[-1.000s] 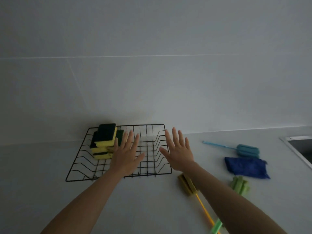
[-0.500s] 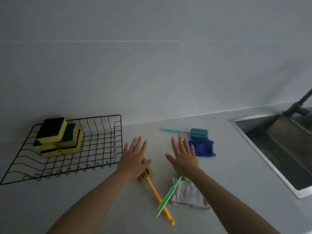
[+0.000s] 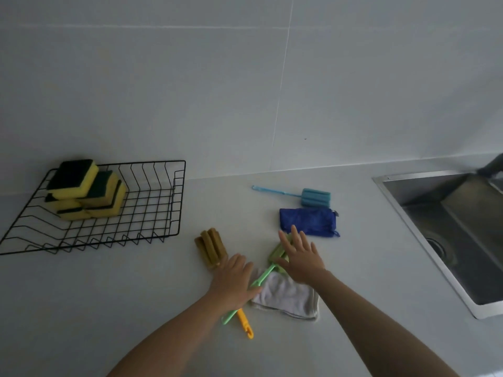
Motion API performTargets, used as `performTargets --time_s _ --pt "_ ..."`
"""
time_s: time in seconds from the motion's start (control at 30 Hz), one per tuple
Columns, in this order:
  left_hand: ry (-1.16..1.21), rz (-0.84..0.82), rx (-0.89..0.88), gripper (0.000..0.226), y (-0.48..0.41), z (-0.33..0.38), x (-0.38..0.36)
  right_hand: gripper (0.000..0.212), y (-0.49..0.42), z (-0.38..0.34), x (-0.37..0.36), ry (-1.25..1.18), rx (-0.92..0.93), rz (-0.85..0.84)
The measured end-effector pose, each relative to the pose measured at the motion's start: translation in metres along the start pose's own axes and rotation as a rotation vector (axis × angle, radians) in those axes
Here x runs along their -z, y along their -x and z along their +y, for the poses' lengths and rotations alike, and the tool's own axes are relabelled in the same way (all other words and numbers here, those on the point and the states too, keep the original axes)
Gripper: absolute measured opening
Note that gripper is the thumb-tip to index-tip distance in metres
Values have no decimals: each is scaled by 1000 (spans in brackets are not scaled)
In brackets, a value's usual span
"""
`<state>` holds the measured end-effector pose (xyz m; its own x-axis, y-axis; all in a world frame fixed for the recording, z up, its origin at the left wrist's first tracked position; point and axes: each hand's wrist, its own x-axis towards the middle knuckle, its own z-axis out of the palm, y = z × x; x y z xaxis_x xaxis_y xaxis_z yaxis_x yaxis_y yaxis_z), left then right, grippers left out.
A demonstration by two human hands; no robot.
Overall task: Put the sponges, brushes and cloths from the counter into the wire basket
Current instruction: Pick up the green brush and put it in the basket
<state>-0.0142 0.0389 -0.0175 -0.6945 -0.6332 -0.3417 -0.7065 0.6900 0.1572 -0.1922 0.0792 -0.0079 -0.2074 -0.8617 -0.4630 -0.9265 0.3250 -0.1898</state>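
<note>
Here, green brush point(image 3: 268, 270) under right hand point(image 3: 300, 261)

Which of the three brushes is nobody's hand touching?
The blue brush, lying alone near the wall behind the blue cloth. The left hand covers the crossed handles of the yellow brush and green brush.

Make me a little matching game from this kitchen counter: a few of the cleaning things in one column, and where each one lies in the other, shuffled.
Things:
1. yellow sponges
2. blue brush
3. blue cloth
4. white cloth

Places:
A. lying under the green brush, between the two hands
B. stacked inside the wire basket
C. nearest the back wall, behind the blue cloth
D. just beyond the right hand

Pairs: 1-B, 2-C, 3-D, 4-A
</note>
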Motion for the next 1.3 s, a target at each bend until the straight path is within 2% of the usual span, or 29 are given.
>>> performTargets --time_s 0.13,0.27,0.3,0.47,0.7,0.83,1.07,1.3 --pt "-31 71 -21 47 1 4 -2 70 -6 1 -3 6 18 -6" --pt "-90 -6 31 37 -2 5 -10 81 -8 -1 -5 -2 39 -34" --pt "-104 -25 28 36 -2 7 -11 76 -7 -2 -4 -46 13 -34" --pt "-120 -17 9 30 -5 9 -9 63 -7 -4 -1 -163 -22 54" --pt "-77 174 33 24 -10 -18 19 51 -5 -29 32 -219 -81 303" --pt "-11 303 30 24 -4 -53 47 58 -9 -65 60 -209 -62 367" --pt "-72 441 120 26 32 -149 94 57 -28 -173 92 -215 36 471" --pt "-194 379 194 30 69 -255 106 54 -59 -281 82 -237 102 459"
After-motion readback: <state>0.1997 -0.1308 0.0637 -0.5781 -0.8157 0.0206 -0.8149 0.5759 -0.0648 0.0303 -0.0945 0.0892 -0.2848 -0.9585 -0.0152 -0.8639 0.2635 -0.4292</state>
